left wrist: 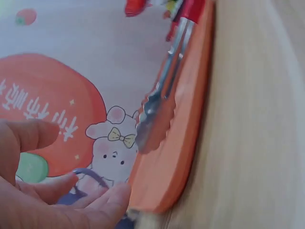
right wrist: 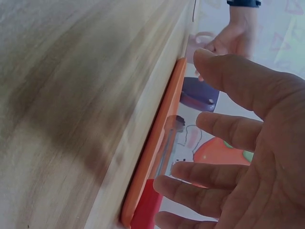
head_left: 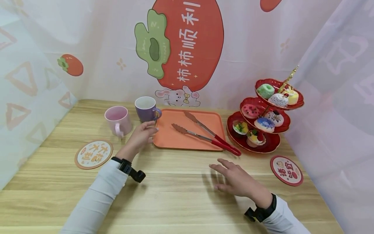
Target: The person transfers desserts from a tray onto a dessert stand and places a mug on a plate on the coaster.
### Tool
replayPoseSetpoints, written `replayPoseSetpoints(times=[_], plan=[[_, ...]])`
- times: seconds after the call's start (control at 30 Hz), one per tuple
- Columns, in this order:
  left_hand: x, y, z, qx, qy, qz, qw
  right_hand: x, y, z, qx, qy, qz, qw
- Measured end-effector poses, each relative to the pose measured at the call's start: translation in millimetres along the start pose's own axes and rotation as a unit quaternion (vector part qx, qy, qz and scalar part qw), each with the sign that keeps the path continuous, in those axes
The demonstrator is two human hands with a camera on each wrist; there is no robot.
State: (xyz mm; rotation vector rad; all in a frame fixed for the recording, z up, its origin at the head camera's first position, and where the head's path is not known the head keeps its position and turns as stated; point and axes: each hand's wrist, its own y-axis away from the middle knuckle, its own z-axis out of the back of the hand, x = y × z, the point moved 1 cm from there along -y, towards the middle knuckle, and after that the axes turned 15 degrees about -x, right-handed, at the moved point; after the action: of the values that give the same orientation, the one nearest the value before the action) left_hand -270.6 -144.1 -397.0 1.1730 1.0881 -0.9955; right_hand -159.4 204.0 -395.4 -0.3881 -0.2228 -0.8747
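My left hand (head_left: 139,139) is just in front of the purple mug (head_left: 145,112), by the left edge of the orange tray (head_left: 163,143). Its fingers are loosely bent with a gap to the thumb, and nothing is held. In the left wrist view the mug's handle (left wrist: 93,175) shows just past the fingers. My right hand (head_left: 236,179) hovers over the wooden table with fingers spread, in front of the red-handled tongs (head_left: 201,136). Those tongs lie across the tray, handles past its front right corner. A pink mug (head_left: 119,121) stands left of the purple one.
A three-tier red stand (head_left: 270,148) with small cakes and tarts rises at the back right. Round coasters lie on both sides, a cream one (head_left: 94,154) at left and a red-rimmed one (head_left: 287,170) at right. A printed curtain (head_left: 102,65) hangs behind the table.
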Motion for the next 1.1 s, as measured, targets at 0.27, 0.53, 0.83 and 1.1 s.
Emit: replayPoseSetpoints(times=[0.27,0.53,0.83,1.1], plan=[[-6.9,-23.7,-12.2,-0.049,0.105,0.093,0.9889,0,3,-0.9,0.007,-0.012,-0.006,1.000],[-14.4,-39.8,-23.0,-0.013,0.114,0.125,0.9856,-2,5,-2.1,0.007,-0.021,-0.017,1.000],[-7.6,-46.4,-19.1,-0.021,0.179,0.134,0.9744,-3,7,-3.3,0.010,-0.021,-0.020,1.000],[-0.9,-47.8,-16.7,-0.078,0.140,0.101,0.9819,-2,6,-4.9,0.010,-0.022,-0.011,1.000]])
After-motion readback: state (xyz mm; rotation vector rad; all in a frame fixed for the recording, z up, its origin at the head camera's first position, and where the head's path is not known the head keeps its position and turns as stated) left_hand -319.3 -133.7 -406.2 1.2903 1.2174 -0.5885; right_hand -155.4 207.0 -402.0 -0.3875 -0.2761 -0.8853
